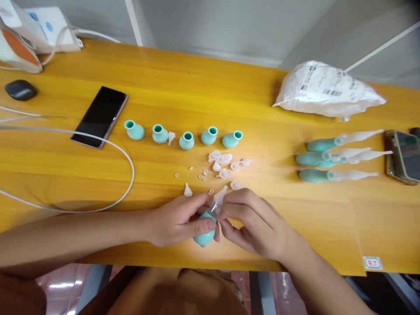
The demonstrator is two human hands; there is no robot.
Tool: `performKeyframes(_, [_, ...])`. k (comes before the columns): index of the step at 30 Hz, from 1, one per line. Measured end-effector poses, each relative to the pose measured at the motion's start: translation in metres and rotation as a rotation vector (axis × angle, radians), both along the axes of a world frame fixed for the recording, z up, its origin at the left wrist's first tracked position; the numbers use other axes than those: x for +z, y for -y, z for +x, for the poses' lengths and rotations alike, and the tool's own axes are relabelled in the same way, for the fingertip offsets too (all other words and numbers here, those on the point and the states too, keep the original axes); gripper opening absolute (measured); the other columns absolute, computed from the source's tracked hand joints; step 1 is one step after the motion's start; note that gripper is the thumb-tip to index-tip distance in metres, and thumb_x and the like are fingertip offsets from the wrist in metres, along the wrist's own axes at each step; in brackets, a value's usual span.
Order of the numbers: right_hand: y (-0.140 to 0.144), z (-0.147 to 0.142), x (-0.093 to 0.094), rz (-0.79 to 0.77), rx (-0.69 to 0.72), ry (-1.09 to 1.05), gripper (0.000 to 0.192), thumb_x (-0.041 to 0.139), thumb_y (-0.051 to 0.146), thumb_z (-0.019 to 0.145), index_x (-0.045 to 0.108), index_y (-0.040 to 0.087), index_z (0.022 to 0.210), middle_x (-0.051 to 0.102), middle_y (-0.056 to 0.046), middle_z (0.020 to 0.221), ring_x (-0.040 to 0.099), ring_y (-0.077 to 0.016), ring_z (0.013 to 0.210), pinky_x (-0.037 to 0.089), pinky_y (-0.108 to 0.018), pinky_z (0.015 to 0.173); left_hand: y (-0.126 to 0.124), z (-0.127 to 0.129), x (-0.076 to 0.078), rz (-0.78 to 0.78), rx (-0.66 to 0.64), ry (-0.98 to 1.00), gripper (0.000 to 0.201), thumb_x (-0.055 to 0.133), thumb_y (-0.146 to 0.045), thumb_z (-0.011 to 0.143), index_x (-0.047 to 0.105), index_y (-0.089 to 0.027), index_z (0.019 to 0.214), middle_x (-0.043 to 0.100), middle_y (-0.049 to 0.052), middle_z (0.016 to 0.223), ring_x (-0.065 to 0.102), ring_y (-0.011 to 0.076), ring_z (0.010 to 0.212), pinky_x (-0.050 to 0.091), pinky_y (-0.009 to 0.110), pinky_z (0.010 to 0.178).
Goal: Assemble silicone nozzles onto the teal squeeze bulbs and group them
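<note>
My left hand (pixel 183 221) is wrapped round a teal squeeze bulb (pixel 205 236), with the thumb pressed on its side. A translucent nozzle (pixel 217 201) sits at the mouth of this bulb, its narrow tip pointing away from me. The fingers of my right hand (pixel 252 221) are closed on the base of the nozzle, where it meets the bulb. Just beyond my hands lie loose translucent nozzle parts (pixel 225 173) and several tiny white rings (pixel 201 176). Farther back, several open-mouthed teal bulbs (pixel 187 141) stand or lean in a row.
At the right lie several teal bulbs with long nozzles (pixel 315 176), beside a phone (pixel 403 155). A white plastic bag (pixel 324 89) rests at the back. On the left are a dark phone (pixel 100 116), a black mouse (pixel 20 89) and a looping white cable (pixel 133 168).
</note>
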State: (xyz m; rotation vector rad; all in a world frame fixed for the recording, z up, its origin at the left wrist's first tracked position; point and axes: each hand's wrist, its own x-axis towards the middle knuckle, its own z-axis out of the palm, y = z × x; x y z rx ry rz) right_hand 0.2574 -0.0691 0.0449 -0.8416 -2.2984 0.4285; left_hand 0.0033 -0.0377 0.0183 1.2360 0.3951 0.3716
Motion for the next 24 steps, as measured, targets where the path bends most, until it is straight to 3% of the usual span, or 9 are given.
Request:
performKeyframes(3, [0.003,0.0,-0.001,0.03,0.023,-0.024,0.024,0.063,0.009,0.109,0.07,0.012,0.132,0.077,-0.01,0.105,0.077,-0.0204,0.094,0.069,-0.032,0.079,0.0,0.0,0.0,-0.025,-0.012,0.014,0.037,0.057,-0.057,0.118,0.056,-0.019,0.118,0.082,0.015,0.112,0.077,0.017,0.09,0.064,0.027,0.077])
performKeyframes(6, [0.005,0.003,-0.004,0.022,0.043,-0.041,0.043,0.052,0.009,0.112,0.066,0.01,0.152,0.081,-0.012,0.113,0.081,-0.0214,0.097,0.071,-0.034,0.081,0.002,0.0,-0.002,-0.143,-0.008,0.021,0.042,0.058,-0.062,0.116,0.053,-0.02,0.119,0.082,0.014,0.113,0.077,0.0146,0.078,0.063,0.026,0.071])
performKeyframes(8, [0.006,0.005,-0.005,0.034,0.044,-0.046,0.046,0.053,0.013,0.112,0.066,0.011,0.156,0.083,-0.013,0.118,0.083,-0.0236,0.099,0.073,-0.035,0.08,0.004,0.0,-0.004,-0.189,0.002,0.031,0.045,0.059,-0.064,0.115,0.052,-0.02,0.119,0.082,0.014,0.113,0.077,0.0144,0.075,0.063,0.026,0.07])
performKeyframes(12, [0.006,0.005,-0.004,0.12,0.068,-0.032,0.041,0.051,0.014,0.111,0.073,0.01,0.145,0.084,-0.014,0.118,0.082,-0.0254,0.104,0.075,-0.037,0.08,0.005,0.0,-0.005,-0.189,0.001,0.033,0.045,0.059,-0.064,0.115,0.054,-0.02,0.12,0.082,0.014,0.112,0.077,0.0145,0.075,0.062,0.026,0.07])
performKeyframes(16, [0.004,-0.001,-0.002,0.088,0.033,-0.012,0.025,0.06,0.009,0.109,0.074,0.01,0.129,0.081,-0.013,0.109,0.08,-0.0224,0.099,0.071,-0.034,0.082,0.004,0.0,-0.003,-0.134,-0.006,0.013,0.042,0.057,-0.061,0.117,0.054,-0.02,0.122,0.081,0.013,0.111,0.077,0.0161,0.08,0.062,0.027,0.071])
performKeyframes(21, [0.004,-0.006,0.001,0.077,-0.019,0.04,0.011,0.067,0.013,0.108,0.07,0.013,0.119,0.075,-0.011,0.104,0.074,-0.0217,0.092,0.065,-0.032,0.076,0.002,-0.001,-0.002,0.176,0.046,-0.127,0.038,0.058,-0.058,0.116,0.056,-0.02,0.118,0.074,0.004,0.097,0.067,0.0164,0.08,0.054,0.026,0.07])
performKeyframes(24, [0.004,-0.006,0.002,0.041,-0.002,0.042,0.005,0.065,0.014,0.111,0.068,0.015,0.115,0.074,-0.01,0.102,0.071,-0.02,0.088,0.064,-0.032,0.076,0.001,0.0,-0.002,0.235,0.036,-0.187,0.04,0.058,-0.06,0.115,0.057,-0.02,0.116,0.07,0.003,0.094,0.064,0.0168,0.078,0.051,0.027,0.069])
